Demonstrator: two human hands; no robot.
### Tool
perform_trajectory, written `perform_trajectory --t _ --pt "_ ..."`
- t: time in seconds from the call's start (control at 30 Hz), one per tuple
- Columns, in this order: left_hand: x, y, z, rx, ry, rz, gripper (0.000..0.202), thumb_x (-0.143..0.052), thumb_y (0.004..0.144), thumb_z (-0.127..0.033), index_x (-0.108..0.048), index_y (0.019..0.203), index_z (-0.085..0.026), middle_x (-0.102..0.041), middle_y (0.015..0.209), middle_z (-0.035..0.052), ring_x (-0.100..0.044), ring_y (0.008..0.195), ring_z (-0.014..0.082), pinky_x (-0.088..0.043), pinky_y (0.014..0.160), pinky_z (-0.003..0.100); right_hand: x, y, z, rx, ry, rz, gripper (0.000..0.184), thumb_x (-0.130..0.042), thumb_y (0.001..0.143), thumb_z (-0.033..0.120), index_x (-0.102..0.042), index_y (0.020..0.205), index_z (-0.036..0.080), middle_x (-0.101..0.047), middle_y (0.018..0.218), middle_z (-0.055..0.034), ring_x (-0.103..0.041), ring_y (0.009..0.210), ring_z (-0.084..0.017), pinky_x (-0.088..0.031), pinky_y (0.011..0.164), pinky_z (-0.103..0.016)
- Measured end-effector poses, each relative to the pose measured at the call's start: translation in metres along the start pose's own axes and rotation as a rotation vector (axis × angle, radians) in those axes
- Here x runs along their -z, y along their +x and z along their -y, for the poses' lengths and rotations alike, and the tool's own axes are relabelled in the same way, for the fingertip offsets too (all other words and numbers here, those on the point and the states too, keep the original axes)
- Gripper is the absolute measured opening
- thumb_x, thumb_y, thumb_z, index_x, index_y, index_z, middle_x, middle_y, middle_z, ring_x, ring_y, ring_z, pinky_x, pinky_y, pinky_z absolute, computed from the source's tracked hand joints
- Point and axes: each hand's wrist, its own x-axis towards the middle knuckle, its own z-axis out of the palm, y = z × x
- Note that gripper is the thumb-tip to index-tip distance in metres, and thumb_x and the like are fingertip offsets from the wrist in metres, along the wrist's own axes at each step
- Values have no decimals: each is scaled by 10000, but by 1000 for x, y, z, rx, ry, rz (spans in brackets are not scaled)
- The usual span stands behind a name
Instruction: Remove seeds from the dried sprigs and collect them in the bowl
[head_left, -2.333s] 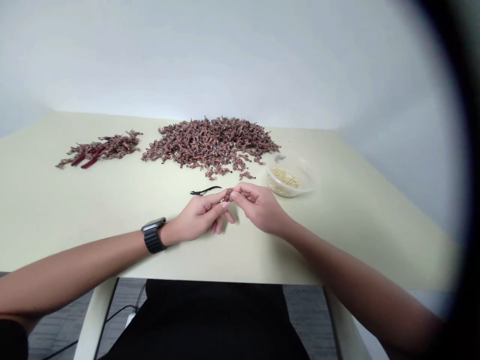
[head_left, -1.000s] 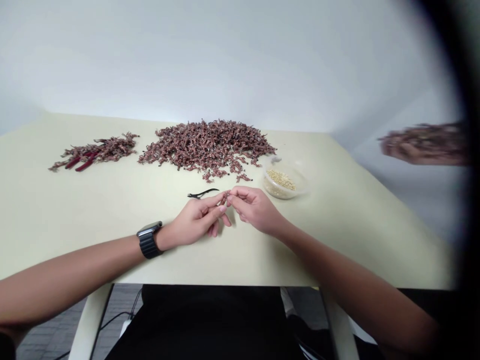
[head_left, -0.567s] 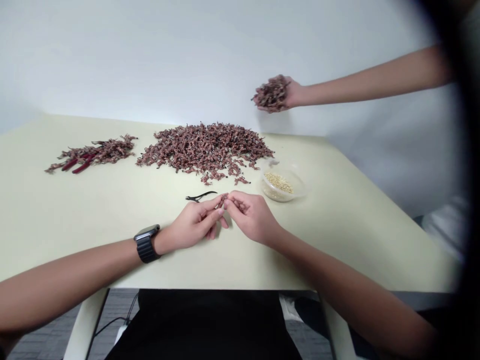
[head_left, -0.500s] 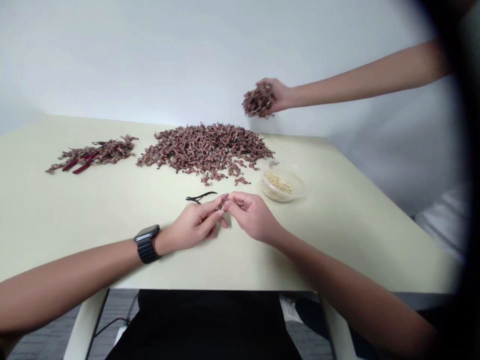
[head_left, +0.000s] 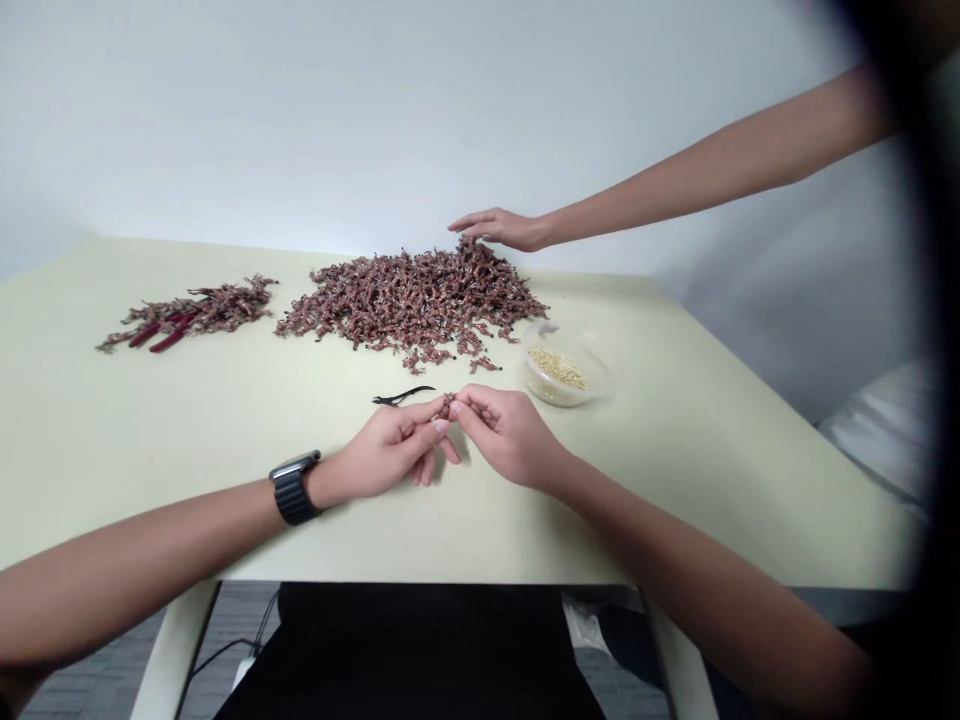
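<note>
My left hand (head_left: 386, 450) and my right hand (head_left: 510, 436) meet at the fingertips above the pale table, pinching a small dried reddish-brown sprig (head_left: 448, 405) from both sides. Most of the sprig is hidden by my fingers. Just beyond my left fingers lies a small pair of black nippers (head_left: 401, 398). A large heap of similar dried sprigs (head_left: 412, 305) spreads farther back, and a few strays lie near my hands.
A clear plastic bowl (head_left: 562, 370) of pale grains stands to the right of the heap. A smaller sprig pile (head_left: 217, 310) lies at the left with red-handled pliers (head_left: 161, 337) in it. A co-worker's open hand (head_left: 499, 229) reaches over the heap's far side.
The co-worker's hand came in from the right with a handful of sprigs, lowered to the heap and now shows empty, fingers spread. My hands have hardly moved.
</note>
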Motion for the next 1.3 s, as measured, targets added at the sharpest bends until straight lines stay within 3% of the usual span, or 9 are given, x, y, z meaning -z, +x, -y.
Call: perform_trajectory --t 0.17,0.47,0.6,0.73,0.8,0.87,1.0,1.1,1.3 --pt "-1 0 -1 21 -86 27 484 -477 1059 -513 -606 1307 -117 -770 982 138 -647 562 109 -538 528 225 0 0 -9 225 -284 23 291 -415 1062 318 -483 796 221 -524 751 -5 -471 696 -153 -338 690 -310" --pt "-2 -1 -1 -7 51 -24 428 -458 1070 -497 -653 1131 -121 -745 823 86 -619 546 100 -495 533 205 -4 0 3 108 -144 -11 300 -461 1036 290 -444 745 217 -502 672 27 -429 605 -119 -317 627 -291" --pt "-1 -3 0 -35 177 -52 421 -450 1076 -474 -690 1114 -130 -674 658 24 -600 538 100 -484 560 194 -4 1 9 -124 151 43 302 -515 1003 360 -526 738 216 -482 606 40 -362 541 -109 -275 538 -276" --pt "0 -5 2 -78 268 -80 435 -463 1076 -435 -618 1369 -154 -735 807 34 -597 546 83 -492 566 181 -2 5 13 -484 670 177 250 -564 953 421 -564 810 216 -302 570 96 -172 473 -84 -151 447 -244" --pt "1 -5 3 -82 272 -78 463 -464 1077 -426 -568 1446 -166 -743 842 36 -594 548 78 -495 566 176 -1 7 13 -555 773 226 245 -575 939 421 -558 814 211 -265 586 104 -132 478 -79 -114 441 -241" --pt "1 -4 2 -54 211 -66 467 -464 1075 -444 -572 1432 -163 -747 859 46 -599 547 79 -494 549 178 -1 7 11 -482 673 218 254 -558 956 420 -556 811 210 -299 597 91 -178 484 -84 -149 449 -247" --pt "1 0 -2 26 -12 2 434 -467 1067 -493 -633 1241 -131 -747 889 81 -609 534 88 -476 493 194 -3 4 1 -56 57 19 288 -508 1013 358 -508 765 212 -449 656 35 -387 588 -117 -299 573 -283" --pt "2 1 -3 62 -126 21 419 -478 1062 -501 -635 1141 -121 -752 918 105 -614 532 91 -465 476 200 -3 2 -8 169 -242 12 245 -432 1049 300 -517 836 216 -541 769 -7 -487 703 -150 -363 692 -308" --pt "2 0 -2 77 -151 47 421 -493 1060 -493 -657 1036 -106 -748 872 103 -608 524 86 -464 480 201 -1 2 -17 283 -373 85 270 -423 1048 287 -486 795 216 -547 772 -12 -474 705 -149 -354 698 -307"
